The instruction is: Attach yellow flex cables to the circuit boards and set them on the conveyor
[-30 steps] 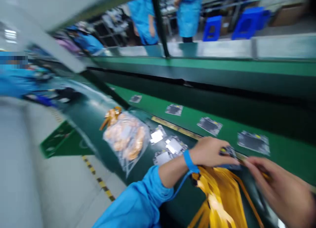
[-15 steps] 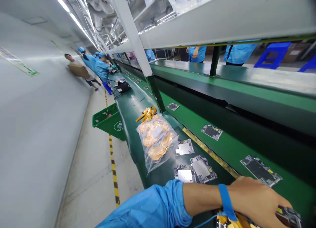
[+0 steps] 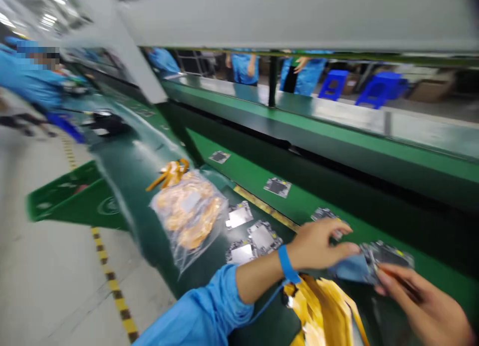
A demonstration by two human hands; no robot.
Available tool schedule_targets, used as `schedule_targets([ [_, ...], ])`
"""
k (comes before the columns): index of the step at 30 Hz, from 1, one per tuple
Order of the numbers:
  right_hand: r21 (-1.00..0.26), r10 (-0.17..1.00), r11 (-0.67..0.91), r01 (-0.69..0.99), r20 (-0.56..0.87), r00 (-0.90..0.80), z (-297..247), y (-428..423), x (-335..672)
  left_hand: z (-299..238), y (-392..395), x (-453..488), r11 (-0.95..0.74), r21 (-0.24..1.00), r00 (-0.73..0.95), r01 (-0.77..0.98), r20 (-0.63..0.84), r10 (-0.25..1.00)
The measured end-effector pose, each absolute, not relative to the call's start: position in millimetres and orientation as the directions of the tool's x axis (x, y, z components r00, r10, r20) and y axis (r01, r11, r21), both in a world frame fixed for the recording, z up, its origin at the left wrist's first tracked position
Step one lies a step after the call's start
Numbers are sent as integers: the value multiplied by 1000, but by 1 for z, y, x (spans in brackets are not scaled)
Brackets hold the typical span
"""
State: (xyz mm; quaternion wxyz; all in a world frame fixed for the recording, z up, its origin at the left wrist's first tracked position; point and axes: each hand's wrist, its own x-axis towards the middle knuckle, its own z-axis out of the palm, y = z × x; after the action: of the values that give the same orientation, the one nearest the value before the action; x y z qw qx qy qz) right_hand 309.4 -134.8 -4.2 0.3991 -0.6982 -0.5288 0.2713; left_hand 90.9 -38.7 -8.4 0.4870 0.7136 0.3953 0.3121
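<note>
My left hand [image 3: 321, 245], with a blue wrist strap, reaches right over the dark green bench and pinches the edge of a small circuit board [image 3: 385, 258]. My right hand [image 3: 422, 306] comes in from the lower right and touches the same board, fingers closed on a thin stick-like thing that is too blurred to name. Beneath both hands lies a heap of yellow strips [image 3: 322, 306]. Three more boards [image 3: 251, 233] lie on the bench just left of my left forearm.
A clear bag of orange parts [image 3: 189, 213] and loose yellow strips [image 3: 170, 171] lie further left. More boards [image 3: 277, 186] ride the green conveyor belt [image 3: 239, 169]. A green bin [image 3: 71, 198] stands on the floor. People in blue coats work beyond the line.
The view swung back down and right from the aisle. My right hand has come into view again and both hands now meet at a board near the belt's edge.
</note>
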Motion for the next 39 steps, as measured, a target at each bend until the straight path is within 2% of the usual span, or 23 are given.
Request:
schedule_targets([
  [2, -849, 939, -214, 483, -43, 341, 1, -123, 329, -6, -36, 88, -231, 954, 407, 191, 137, 903],
  [6, -819, 839, -255, 514, 77, 539, 12, -90, 387, -2, -31, 84, -226, 962, 404, 154, 148, 903],
  [7, -742, 769, -322, 588, 157, 619, 15, -86, 400, -1, -30, 83, -240, 958, 399, 156, 161, 903],
  [8, -596, 698, -417, 686, 274, 662, 17, -85, 411, 0, -31, 83, -250, 955, 398, 157, 170, 901],
  [9, -449, 660, -493, 746, 365, 656, 17, -87, 418, 2, -31, 82, -257, 953, 399, 158, 177, 900],
  [10, -336, 680, -533, 776, 376, 630, 15, -91, 422, 3, -32, 81, -261, 952, 403, 158, 179, 897],
  [11, -258, 726, -549, 795, 326, 606, 11, -96, 424, 4, -32, 81, -262, 952, 412, 158, 178, 894],
  [13, -208, 827, -525, 825, 102, 552, -3, -106, 422, 6, -33, 81, -257, 953, 432, 160, 167, 887],
  [14, -203, 851, -511, 835, 16, 524, -11, -111, 420, 7, -33, 81, -254, 953, 443, 162, 160, 882],
  [16, -197, 874, -484, 853, -60, 482, -29, -114, 417, 8, -34, 81, -256, 953, 470, 164, 153, 869],
  [22, -279, 929, -369, 886, -72, 364, -59, -101, 431, 6, -36, 84, -297, 944, 535, 144, 178, 826],
  [35, -501, 930, -227, 835, 142, 338, -58, -146, 421, 9, -34, 83, -255, 955, 547, 151, 135, 826],
  [39, -598, 945, -71, 799, 216, 246, -33, -145, 384, 6, -35, 84, -311, 930, 575, 197, 148, 805],
])
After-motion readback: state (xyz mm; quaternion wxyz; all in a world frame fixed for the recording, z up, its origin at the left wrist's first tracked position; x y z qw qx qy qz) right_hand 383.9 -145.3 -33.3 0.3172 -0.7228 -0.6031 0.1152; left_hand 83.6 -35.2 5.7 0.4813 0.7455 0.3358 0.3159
